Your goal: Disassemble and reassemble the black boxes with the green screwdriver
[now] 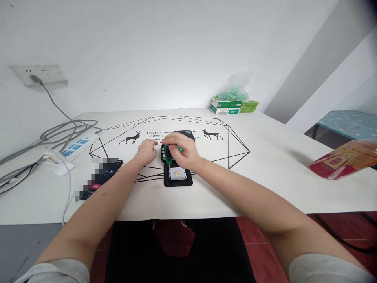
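Observation:
My right hand [185, 151] is closed around a small green and black part [168, 154], whose far side the fingers cover. Directly below it on the table lies a black open case [178, 182] with a white inside and a small gold square in the middle. My left hand [146, 152] is just left of the part, its fingers curled and the tips close together; whatever they may hold is too small to make out. Behind my right hand, a dark flat phone-like object [187, 134] shows only in part.
A partly blurred phone [104, 175] lies by my left forearm. Power strip [75, 149] and coiled grey cables [70, 127] are at the left. Green and white boxes [226, 105] with a plastic bag [235, 88] stand at the back. A red-yellow package [343, 159] is at the right.

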{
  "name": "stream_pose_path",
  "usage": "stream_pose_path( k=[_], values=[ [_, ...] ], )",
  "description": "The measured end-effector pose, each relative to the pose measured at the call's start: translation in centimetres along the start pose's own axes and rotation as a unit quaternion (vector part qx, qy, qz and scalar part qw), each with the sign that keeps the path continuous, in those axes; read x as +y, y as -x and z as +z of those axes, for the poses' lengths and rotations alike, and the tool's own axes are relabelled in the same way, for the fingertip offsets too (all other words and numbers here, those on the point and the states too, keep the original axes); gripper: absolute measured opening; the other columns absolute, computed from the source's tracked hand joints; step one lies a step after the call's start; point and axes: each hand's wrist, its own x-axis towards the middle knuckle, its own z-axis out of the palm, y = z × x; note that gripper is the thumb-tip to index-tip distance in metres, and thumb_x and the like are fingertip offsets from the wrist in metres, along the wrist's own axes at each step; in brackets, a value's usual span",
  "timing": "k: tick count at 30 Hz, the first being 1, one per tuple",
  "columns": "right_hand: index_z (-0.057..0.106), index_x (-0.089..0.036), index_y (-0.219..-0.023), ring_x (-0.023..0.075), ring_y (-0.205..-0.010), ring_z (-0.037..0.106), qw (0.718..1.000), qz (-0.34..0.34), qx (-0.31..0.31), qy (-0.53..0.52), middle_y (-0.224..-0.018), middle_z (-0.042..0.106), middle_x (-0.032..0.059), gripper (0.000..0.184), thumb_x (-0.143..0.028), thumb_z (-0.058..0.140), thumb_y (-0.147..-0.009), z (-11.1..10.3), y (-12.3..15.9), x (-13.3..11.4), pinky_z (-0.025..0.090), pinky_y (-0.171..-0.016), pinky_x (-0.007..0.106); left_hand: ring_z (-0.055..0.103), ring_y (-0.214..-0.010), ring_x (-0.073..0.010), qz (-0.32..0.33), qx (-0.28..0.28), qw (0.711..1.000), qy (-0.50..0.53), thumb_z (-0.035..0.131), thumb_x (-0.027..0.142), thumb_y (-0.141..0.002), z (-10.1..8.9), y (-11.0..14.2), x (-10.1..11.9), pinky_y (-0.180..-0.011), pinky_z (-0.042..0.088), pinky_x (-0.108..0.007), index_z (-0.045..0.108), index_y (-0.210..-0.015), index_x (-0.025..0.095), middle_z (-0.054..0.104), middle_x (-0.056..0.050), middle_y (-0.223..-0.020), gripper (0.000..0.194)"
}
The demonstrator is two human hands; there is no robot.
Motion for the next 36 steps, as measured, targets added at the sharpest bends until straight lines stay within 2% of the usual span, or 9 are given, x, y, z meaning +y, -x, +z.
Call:
stream_pose_path(
  k=[4,6,11,16,20,25,28,31,36],
  values=[
    [0.074,-0.025,-0.112,0.0200,-0.082,0.065,0.997,0.044,0.064,0.003,-0.096,0.071,0.0070,0.014,-0.030,0.065,-0.102,0.6,1.1,-0.3,0.059,-0.072,0.040,0.057,-0.140,-0.0295,-0.023,0.009,1.000,0.000,0.048,0.008,-0.096,0.2,-0.3,-0.4,-0.114,0.049,-0.043,0.069,-0.137,0.023,0.070,-0.011,-0.144,0.048],
    [0.074,-0.026,-0.117,0.0195,-0.081,0.062,0.996,0.055,0.075,-0.001,-0.093,0.066,0.0046,0.019,-0.034,0.073,-0.100,0.7,1.8,-0.6,0.058,-0.072,0.039,0.055,-0.140,-0.0319,-0.032,0.011,0.999,-0.007,0.050,0.008,-0.096,0.2,-0.3,-0.5,-0.113,0.049,-0.045,0.071,-0.133,0.023,0.069,-0.012,-0.144,0.045],
    [0.074,-0.028,-0.134,0.0201,-0.086,0.062,0.996,0.064,0.064,-0.020,-0.095,0.064,0.0050,0.031,-0.034,0.053,-0.111,0.0,2.5,-1.3,0.060,-0.078,0.041,0.050,-0.145,-0.0369,-0.034,0.009,0.999,-0.027,0.051,0.009,-0.097,0.1,0.0,-0.3,-0.115,0.048,-0.051,0.079,-0.121,0.020,0.064,-0.016,-0.150,0.038],
    [0.072,-0.029,-0.123,0.0190,-0.091,0.066,0.995,0.058,0.077,-0.020,-0.112,0.066,0.0076,0.020,-0.029,0.060,-0.108,0.1,2.3,-1.7,0.062,-0.078,0.040,0.046,-0.147,-0.0392,-0.025,0.018,0.996,-0.080,0.050,0.014,-0.100,-0.2,0.5,0.3,-0.113,0.049,-0.054,0.081,-0.122,0.019,0.061,-0.018,-0.155,0.038],
    [0.060,-0.028,-0.113,0.0172,-0.091,0.073,0.986,0.105,0.097,-0.085,-0.133,0.066,0.0114,0.016,-0.034,0.070,-0.102,1.0,2.6,-1.7,0.064,-0.075,0.038,0.046,-0.146,-0.0415,-0.034,0.017,0.995,-0.091,0.048,0.019,-0.104,-0.6,0.7,0.6,-0.114,0.047,-0.057,0.081,-0.123,0.015,0.060,-0.020,-0.155,0.039],
    [0.058,-0.028,-0.110,0.0180,-0.088,0.075,0.976,0.177,0.074,-0.106,-0.128,0.076,0.0107,0.028,-0.043,0.078,-0.098,1.0,2.8,-1.9,0.066,-0.080,0.040,0.050,-0.137,-0.0409,-0.036,0.005,0.996,-0.083,0.047,0.024,-0.106,-0.9,0.7,0.7,-0.108,0.049,-0.054,0.081,-0.119,0.017,0.063,-0.020,-0.147,0.037],
    [0.066,-0.027,-0.112,0.0238,-0.106,0.078,0.981,0.160,0.078,-0.072,-0.124,0.080,0.0118,0.019,-0.045,0.067,-0.105,0.4,2.5,-2.1,0.066,-0.090,0.045,0.052,-0.134,-0.0408,-0.039,0.012,0.996,-0.082,0.047,0.023,-0.106,-1.1,0.7,0.7,-0.106,0.050,-0.054,0.081,-0.117,0.018,0.064,-0.020,-0.145,0.037],
    [0.072,-0.027,-0.115,0.0262,-0.119,0.077,0.988,0.125,0.066,-0.057,-0.125,0.082,0.0119,0.023,-0.039,0.052,-0.111,-0.2,2.2,-2.2,0.065,-0.099,0.049,0.052,-0.135,-0.0419,-0.033,0.011,0.996,-0.086,0.046,0.021,-0.106,-1.1,0.7,0.9,-0.107,0.050,-0.056,0.080,-0.117,0.016,0.065,-0.022,-0.144,0.037],
    [0.077,-0.028,-0.118,0.0243,-0.107,0.076,0.995,0.076,0.055,-0.044,-0.113,0.083,0.0083,0.032,-0.023,0.046,-0.110,-0.7,1.9,-2.0,0.063,-0.095,0.048,0.055,-0.135,-0.0413,-0.035,0.026,0.996,-0.078,0.046,0.020,-0.105,-1.3,0.9,2.1,-0.108,0.049,-0.055,0.076,-0.119,0.015,0.068,-0.023,-0.137,0.033]
  ],
)
